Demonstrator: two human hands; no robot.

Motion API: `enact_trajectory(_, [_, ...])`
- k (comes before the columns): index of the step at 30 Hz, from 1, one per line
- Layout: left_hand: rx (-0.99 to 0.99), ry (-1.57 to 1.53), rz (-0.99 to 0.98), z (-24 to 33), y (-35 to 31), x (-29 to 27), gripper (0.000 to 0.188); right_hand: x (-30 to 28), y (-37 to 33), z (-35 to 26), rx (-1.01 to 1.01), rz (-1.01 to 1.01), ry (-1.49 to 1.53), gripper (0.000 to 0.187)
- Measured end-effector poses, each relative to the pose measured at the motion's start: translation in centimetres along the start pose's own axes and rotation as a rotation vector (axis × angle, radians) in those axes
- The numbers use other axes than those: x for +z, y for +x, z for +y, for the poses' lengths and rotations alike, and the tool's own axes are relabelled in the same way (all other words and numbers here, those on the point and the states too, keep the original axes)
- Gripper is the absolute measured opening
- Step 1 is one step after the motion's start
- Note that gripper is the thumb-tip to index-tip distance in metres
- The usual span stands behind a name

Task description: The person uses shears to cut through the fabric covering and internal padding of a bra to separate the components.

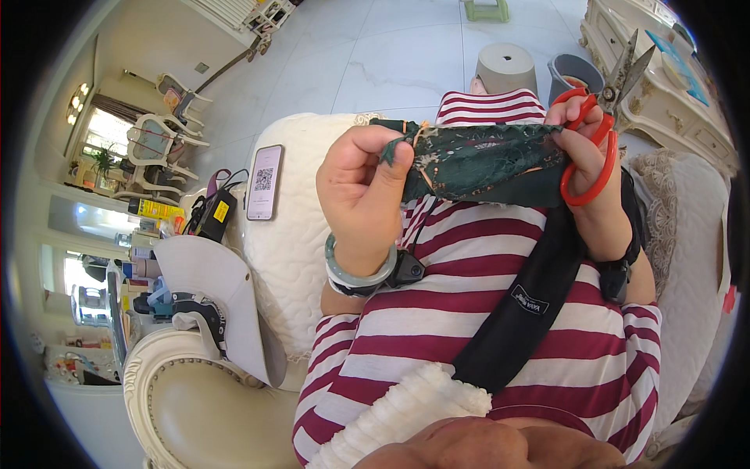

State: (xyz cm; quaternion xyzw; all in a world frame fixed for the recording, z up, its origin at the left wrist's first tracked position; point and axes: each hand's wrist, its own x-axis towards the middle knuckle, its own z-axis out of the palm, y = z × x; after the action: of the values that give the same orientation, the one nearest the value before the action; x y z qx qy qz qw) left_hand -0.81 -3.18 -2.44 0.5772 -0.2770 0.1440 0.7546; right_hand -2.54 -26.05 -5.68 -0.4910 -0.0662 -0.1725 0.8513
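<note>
A strip of dark green patterned fabric (488, 164) with thin orange-tan edging is stretched level between my two hands, in front of my striped shirt. My left hand (361, 178) pinches its left end between thumb and fingers, where a small piece is bunched up. At the opposite end, my right hand (584, 152) grips the edge with its fingertips. Red-handled scissors (608, 100) hang on that same hand, its fingers through the loops. Their blades are spread a little, pointing up and away from the fabric.
A phone (264, 183) lies on the cream quilted seat (301, 258) to my left, near a pale wide-brimmed hat (207, 285). Beyond my knees stand a round beige stool (506, 69) and a grey bin (574, 76). An ornate cream cabinet (652, 102) is at the far right.
</note>
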Motion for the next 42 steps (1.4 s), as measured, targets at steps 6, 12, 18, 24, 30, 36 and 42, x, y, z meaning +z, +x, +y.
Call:
enact_trajectory(6, [-0.026,-0.032,0.024,0.8,-0.3,0.0,0.010,0.1,0.1,0.2,-0.009,-0.009,0.040,0.025])
enact_trajectory(12, [-0.014,0.003,0.010,0.4,-0.1,-0.4,0.012,0.1,0.0,0.4,-0.037,0.001,0.046,0.026])
enact_trajectory(18, [-0.006,-0.024,-0.019,0.0,0.1,-0.2,0.011,-0.1,0.1,0.3,-0.013,-0.030,0.045,0.025])
enact_trajectory(24, [-0.051,-0.065,-0.071,0.1,0.1,-0.3,0.012,-0.1,-0.1,0.1,-0.029,-0.072,-0.011,0.020])
enact_trajectory(30, [0.135,0.188,-0.179,0.3,0.3,-0.1,0.008,-0.1,0.6,-1.0,-0.151,-0.122,-0.148,0.012])
enact_trajectory(36, [0.403,0.449,-0.391,0.2,1.1,-0.5,0.029,3.9,0.5,-1.0,-0.111,-0.367,-0.173,0.018])
enact_trajectory(42, [0.523,0.440,-0.345,-0.4,1.2,-0.8,0.020,4.9,-0.1,-0.5,0.174,-0.652,-0.133,0.024])
